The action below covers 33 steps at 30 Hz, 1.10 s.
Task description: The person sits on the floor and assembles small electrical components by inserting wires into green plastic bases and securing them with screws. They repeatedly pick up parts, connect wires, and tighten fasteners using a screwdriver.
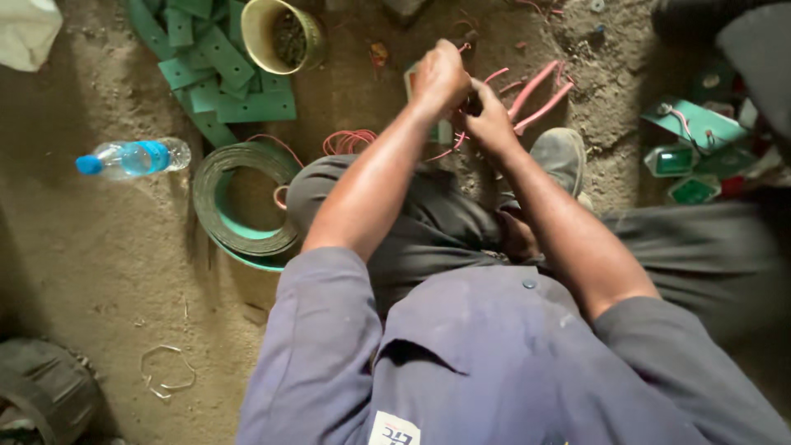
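I sit on a dirt floor with both arms stretched forward over my knees. My left hand (439, 76) is closed around a small dark part with thin red wires (527, 91) trailing from it. My right hand (491, 124) presses against the same bundle from the right, fingers curled on the wires. What sits between the two hands is mostly hidden by my fingers. More red wire (348, 140) lies coiled on the ground just left of my left forearm.
A green strip coil (239, 206) lies at my left knee, cut green strips (222, 74) and a tin of small parts (284, 35) beyond it. A plastic water bottle (132, 158) lies at left. Green housings (692, 156) sit at right. A bent wire loop (167, 372) is near.
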Motion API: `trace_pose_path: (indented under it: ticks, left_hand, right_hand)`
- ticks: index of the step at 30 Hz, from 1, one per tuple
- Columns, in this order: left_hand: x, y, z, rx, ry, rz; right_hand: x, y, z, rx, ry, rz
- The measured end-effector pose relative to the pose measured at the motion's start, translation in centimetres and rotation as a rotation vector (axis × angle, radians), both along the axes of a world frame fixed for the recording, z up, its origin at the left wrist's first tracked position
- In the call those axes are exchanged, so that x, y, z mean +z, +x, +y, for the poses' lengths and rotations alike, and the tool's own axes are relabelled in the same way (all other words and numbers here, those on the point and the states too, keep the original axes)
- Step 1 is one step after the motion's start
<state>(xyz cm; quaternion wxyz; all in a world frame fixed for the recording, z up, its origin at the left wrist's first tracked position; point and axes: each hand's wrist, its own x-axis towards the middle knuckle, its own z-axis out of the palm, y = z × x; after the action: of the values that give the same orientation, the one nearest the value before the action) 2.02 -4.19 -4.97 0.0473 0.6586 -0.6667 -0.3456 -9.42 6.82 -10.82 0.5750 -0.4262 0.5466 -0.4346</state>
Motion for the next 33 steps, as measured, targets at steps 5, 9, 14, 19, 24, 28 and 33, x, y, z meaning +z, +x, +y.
trace_pose_path:
  ticks: [5, 9, 14, 19, 24, 28, 33]
  left_hand:
    - [0.1, -0.6, -1.4, 0.045, 0.155, 0.144]
    - [2.6, -0.1, -2.3, -0.126, -0.16, 0.175]
    - [8.4, 4.0, -4.9, -0.079, -0.4, 0.256]
    - [14.4, 9.9, -5.4, 0.163, -0.341, 0.308]
    - [15.7, 10.1, -4.8, 0.19, -0.278, 0.366]
    - [14.6, 8.6, -5.3, 0.018, -0.358, 0.227]
    - [13.4, 8.0, -6.5, -0.012, -0.245, 0.222]
  right_hand:
    - [-2.4, -2.0, 0.6, -0.009, 0.038, 0.242]
    - [-3.3, -3.6, 0.4, -0.057, 0.058, 0.371]
    - [-3.9, -5.0, 1.5, -0.129, 0.028, 0.383]
    - [-2.6, -6.4, 0.1, -0.352, 0.202, 0.021]
    - [0.5, -10.1, -8.0, -0.428, 0.079, -0.011]
    - [2.3, -12.6, -15.4, -0.482, 0.121, 0.112]
    - [2.4, -13.5, -21.3, -0.402, -0.011, 0.686]
